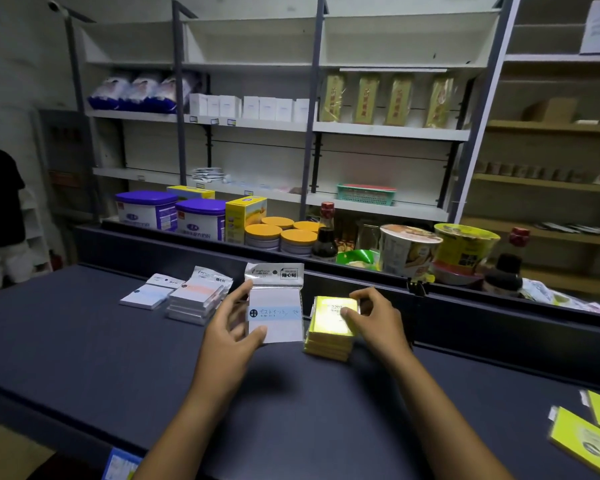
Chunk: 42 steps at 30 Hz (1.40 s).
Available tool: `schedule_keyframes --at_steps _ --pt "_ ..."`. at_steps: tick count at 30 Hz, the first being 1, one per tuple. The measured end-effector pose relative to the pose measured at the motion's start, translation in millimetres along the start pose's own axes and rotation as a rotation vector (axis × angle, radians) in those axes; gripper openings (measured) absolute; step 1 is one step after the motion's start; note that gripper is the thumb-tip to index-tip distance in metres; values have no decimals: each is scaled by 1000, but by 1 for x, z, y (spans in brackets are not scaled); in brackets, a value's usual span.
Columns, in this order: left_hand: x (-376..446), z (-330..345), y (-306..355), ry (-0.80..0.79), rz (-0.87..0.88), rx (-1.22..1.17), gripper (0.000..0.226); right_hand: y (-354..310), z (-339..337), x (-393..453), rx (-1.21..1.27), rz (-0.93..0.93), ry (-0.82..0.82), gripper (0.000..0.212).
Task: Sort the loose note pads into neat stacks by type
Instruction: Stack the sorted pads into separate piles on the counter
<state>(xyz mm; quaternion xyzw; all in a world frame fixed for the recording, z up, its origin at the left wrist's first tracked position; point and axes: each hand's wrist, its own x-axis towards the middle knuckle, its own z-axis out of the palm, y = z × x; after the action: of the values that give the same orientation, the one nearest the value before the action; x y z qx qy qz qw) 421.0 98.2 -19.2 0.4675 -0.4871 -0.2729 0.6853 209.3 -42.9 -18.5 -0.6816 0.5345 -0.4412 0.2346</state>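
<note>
I see the left hand [234,325] pinching a white plastic-wrapped note pad [275,308] — right hand [378,320] gripping the top yellow square pad [331,317] on its stack, dark desk [84,341] below.

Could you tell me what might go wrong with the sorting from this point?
The yellow stack looks uneven, and the right hand adjusting its top pad could topple it. The blue-banded pack in the left hand stands close beside it and might knock it. Loose yellow pads lie near the counter's front right edge and could slide off.
</note>
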Motion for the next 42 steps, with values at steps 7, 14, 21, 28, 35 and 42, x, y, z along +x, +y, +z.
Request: schedule_keyframes --at_steps 7,14,21,28,35,42 --pt "3 -4 -4 -1 -1 25 70 9 5 -2 -289 -1 -39 37" --pt "8 -26 -1 -5 14 58 68 -13 10 -12 -462 -261 -40 36" --pt "17 -76 5 18 8 83 65 -62 47 -21 -654 -417 -98 38" --pt "45 -155 5 27 -16 104 62 -112 112 -22 -617 -432 -95 32" --pt "102 -235 -10 3 -11 128 63 -155 179 -12 -595 -387 -88 30" --pt "159 -284 -55 -71 -101 230 63 -176 230 -1 -617 -339 -79 31"
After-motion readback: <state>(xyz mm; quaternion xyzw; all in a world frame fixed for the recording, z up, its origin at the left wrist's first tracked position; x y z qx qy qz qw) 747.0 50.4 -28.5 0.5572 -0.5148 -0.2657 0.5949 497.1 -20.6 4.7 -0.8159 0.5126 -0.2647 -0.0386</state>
